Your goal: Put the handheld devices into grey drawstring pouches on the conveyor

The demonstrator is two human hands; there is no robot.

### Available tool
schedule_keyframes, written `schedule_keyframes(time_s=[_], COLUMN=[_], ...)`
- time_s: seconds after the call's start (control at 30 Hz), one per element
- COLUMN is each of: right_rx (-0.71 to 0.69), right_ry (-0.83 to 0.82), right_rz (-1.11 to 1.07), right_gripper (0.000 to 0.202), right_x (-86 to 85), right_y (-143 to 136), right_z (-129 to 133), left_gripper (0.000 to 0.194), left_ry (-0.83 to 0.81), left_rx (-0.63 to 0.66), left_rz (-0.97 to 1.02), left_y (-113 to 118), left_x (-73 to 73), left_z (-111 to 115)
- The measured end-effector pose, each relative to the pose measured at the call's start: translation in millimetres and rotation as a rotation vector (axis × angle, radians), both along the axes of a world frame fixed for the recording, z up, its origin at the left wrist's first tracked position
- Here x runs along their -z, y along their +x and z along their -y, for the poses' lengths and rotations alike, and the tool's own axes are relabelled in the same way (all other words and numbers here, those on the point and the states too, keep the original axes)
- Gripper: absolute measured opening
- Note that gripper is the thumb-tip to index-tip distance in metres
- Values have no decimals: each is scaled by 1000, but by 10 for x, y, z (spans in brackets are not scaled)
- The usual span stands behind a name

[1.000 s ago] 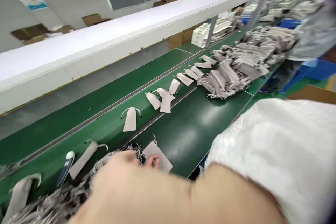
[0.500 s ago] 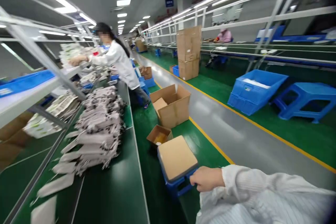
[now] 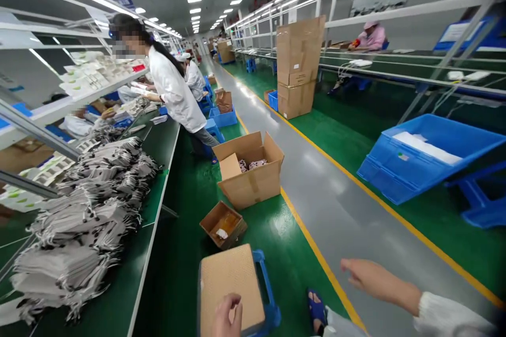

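My left hand [image 3: 228,317] is at the bottom edge, over the tan padded top of a blue stool [image 3: 233,284]. Its fingers are apart and nothing shows in them; whether it touches the pad is unclear. Out to the right, above the grey walkway, my right hand [image 3: 371,279] is held with fingers apart and holds nothing. Beyond the stool sit a small carton [image 3: 223,225] with yellowish contents and a large open carton [image 3: 253,181] with patterned items inside. Heaps of pale grey bundles [image 3: 87,221] lie on the green bench to the left.
A person in a white coat [image 3: 174,89] stands at the bench [image 3: 152,237]. Tall stacked cartons [image 3: 298,68] stand across the walkway. At right are a tilted blue crate [image 3: 419,163] and a blue stool [image 3: 482,195]. My sandalled foot [image 3: 316,308] is by the yellow line.
The view has shifted, and the padded stool now appears lower. My right hand has moved away from the stool's edge to the right and opened. My left hand has come into view.
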State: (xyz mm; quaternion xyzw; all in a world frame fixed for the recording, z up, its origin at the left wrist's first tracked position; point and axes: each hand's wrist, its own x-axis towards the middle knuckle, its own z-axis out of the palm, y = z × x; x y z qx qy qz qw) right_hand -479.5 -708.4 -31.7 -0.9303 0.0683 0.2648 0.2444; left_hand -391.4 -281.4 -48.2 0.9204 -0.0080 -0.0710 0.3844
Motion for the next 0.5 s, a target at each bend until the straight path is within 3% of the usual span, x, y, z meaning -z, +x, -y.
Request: schedule_keyframes(time_s=[0.07, 0.13, 0.3, 0.4, 0.5], right_rx=[6, 3, -113, -128, -79], right_ry=[20, 35, 164, 316, 389], right_rz=[-7, -30, -88, -58, -25], right_gripper=[37, 37, 40, 37, 32], right_x=[-94, -75, 217, 364, 493], right_y=[254, 508, 1191, 1774, 2553], right_z=[244, 357, 291, 255, 347], left_gripper=[39, 37, 37, 36, 34], left_ry=[22, 49, 51, 7, -110], left_rx=[1, 5, -42, -127, -131], left_rz=[-70, -150, -176, -145, -137], left_y=[113, 263, 875, 1530, 2565], left_x=[-52, -94, -195, -239, -233], left_z=[222, 336, 412, 456, 603])
